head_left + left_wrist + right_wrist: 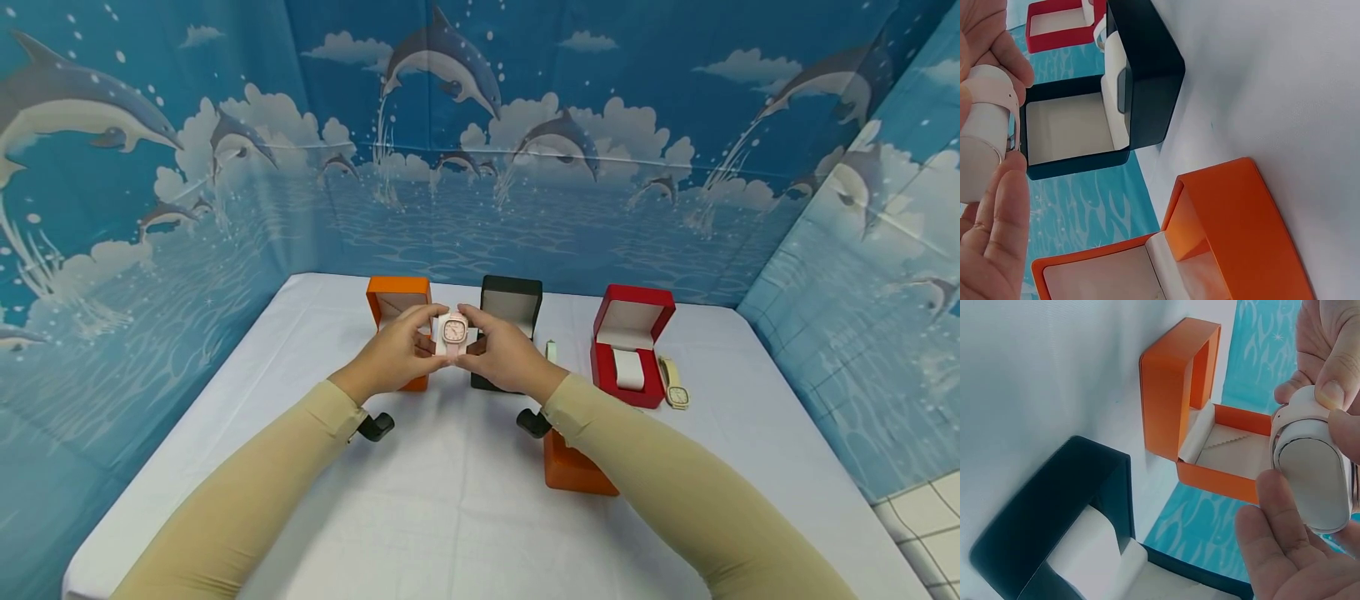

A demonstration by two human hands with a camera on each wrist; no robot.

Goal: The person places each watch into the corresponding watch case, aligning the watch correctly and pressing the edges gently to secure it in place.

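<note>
A pale pink watch (454,331) is wrapped round a white cushion (1311,478), held up over the table between both hands. My left hand (396,354) pinches one side of the cushion and strap with thumb and fingers. From the other side my right hand (504,353) grips it the same way. Behind the left hand an open orange box (400,286) stands, with no cushion visible inside in the left wrist view. An open dark green box (1154,81) is behind the right hand, a white cushion (1088,550) in its base.
On the right an open red box (630,400) holds a white cushion (628,369). Beside it lies a gold-coloured watch (677,393). A light green strap (551,351) shows past the right wrist. An orange-brown box (577,475) sits partly under the right forearm.
</note>
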